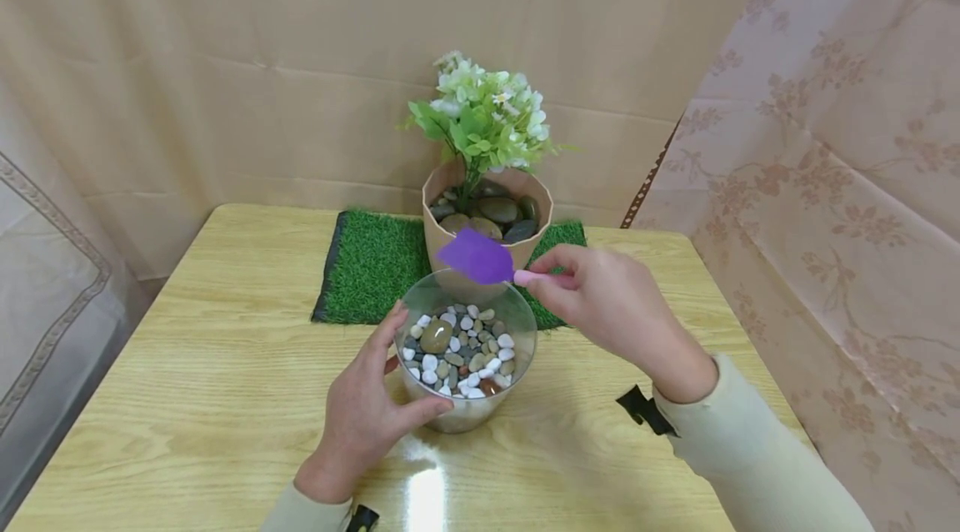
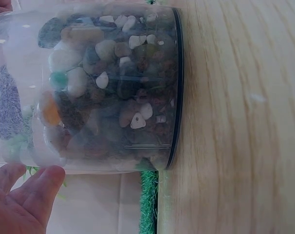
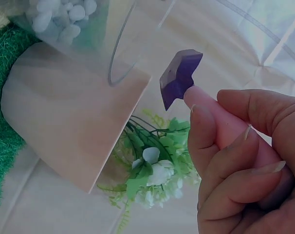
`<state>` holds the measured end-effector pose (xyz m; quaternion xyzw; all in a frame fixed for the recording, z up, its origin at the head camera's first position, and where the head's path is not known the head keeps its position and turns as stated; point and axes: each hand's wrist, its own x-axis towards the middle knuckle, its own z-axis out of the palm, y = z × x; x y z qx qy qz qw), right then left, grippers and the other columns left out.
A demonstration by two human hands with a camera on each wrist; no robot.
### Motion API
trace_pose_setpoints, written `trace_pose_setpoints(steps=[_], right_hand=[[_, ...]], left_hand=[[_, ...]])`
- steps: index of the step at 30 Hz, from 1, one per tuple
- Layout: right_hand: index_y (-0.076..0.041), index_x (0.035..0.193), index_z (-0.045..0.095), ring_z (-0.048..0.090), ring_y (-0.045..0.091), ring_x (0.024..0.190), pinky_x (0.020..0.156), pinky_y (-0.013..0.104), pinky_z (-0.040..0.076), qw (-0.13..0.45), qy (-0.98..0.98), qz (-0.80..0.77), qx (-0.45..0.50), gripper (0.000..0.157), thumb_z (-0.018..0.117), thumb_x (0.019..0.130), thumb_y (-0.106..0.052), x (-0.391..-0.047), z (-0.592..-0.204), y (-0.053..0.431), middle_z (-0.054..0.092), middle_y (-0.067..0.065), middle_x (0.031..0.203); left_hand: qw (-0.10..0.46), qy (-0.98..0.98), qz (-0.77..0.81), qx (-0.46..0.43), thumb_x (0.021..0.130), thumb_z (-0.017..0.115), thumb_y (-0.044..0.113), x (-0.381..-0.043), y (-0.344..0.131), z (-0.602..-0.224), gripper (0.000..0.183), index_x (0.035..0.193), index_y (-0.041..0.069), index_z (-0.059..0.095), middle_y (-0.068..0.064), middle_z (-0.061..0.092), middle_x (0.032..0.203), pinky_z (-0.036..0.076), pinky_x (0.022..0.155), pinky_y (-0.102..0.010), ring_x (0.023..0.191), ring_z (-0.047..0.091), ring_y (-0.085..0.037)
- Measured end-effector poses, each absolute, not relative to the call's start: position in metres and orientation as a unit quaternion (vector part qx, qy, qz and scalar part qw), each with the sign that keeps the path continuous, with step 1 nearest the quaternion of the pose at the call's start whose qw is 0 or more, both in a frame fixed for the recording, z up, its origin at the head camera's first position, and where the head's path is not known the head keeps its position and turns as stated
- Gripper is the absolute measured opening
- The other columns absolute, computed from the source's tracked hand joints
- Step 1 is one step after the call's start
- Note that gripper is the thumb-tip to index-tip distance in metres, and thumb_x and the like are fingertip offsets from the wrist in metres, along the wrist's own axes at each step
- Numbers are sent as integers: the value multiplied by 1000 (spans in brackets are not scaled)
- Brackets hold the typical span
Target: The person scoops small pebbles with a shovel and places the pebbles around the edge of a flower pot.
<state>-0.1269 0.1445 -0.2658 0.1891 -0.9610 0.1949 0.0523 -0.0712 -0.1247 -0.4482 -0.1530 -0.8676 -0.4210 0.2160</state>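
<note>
In the head view a clear plastic container (image 1: 459, 415) of white, grey and brown pebbles (image 1: 467, 344) stands on the table. My left hand (image 1: 363, 411) holds its left side, thumb near the front of the rim and fingers round the back. Seen from the left wrist, the pebbles (image 2: 101, 80) show through the wall. My right hand (image 1: 611, 303) grips the pink handle of a small toy shovel (image 3: 225, 119). The purple blade (image 1: 480, 257) is above the container's far rim, in front of the flowerpot. Whether anything lies on the blade, I cannot tell.
Behind the container, a pinkish flowerpot (image 1: 442, 244) holds larger dark stones (image 1: 497, 209) and white-and-green flowers (image 1: 491, 111). It stands on a green artificial-grass mat (image 1: 375, 265). Beige cloth (image 1: 300, 82) hangs behind the wooden table (image 1: 202, 365), with floral cloth (image 1: 847, 182) at the right.
</note>
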Motion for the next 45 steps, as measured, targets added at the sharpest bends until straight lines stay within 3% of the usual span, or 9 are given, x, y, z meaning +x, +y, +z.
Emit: trace_pose_setpoints(steps=[9, 16, 27, 45], right_hand=[[-24, 98, 79, 50, 6, 52, 50, 28, 44, 69, -955, 195, 213, 15, 73, 97, -37, -111, -272, 151, 71, -18, 71], [-22, 95, 80, 54, 3, 56, 51, 27, 47, 69, -956, 174, 226, 9, 78, 94, -31, -108, -274, 154, 75, -14, 77], [-25, 89, 79, 58, -4, 59, 49, 26, 48, 51, -961, 135, 237, 13, 80, 92, -38, -110, -281, 153, 75, -17, 75], [-24, 86, 77, 64, 1, 61, 44, 25, 47, 70, -958, 52, 273, 16, 81, 90, -39, -113, -285, 149, 75, -13, 74]], left_hand=[[209, -868, -423, -153, 74, 80, 74, -72, -125, -451, 113, 160, 16, 36, -7, 41, 166, 66, 88, -47, 133, 61, -35], [214, -862, -431, -159, 74, 77, 77, -72, -125, -450, 113, 160, 16, 36, -7, 41, 166, 67, 86, -42, 134, 61, -35], [213, -860, -435, -158, 72, 81, 74, -72, -125, -450, 114, 160, 16, 36, -7, 40, 166, 67, 86, -40, 134, 60, -34], [213, -861, -434, -156, 72, 81, 74, -72, -124, -450, 114, 160, 15, 37, -6, 40, 167, 67, 86, -38, 134, 61, -33]])
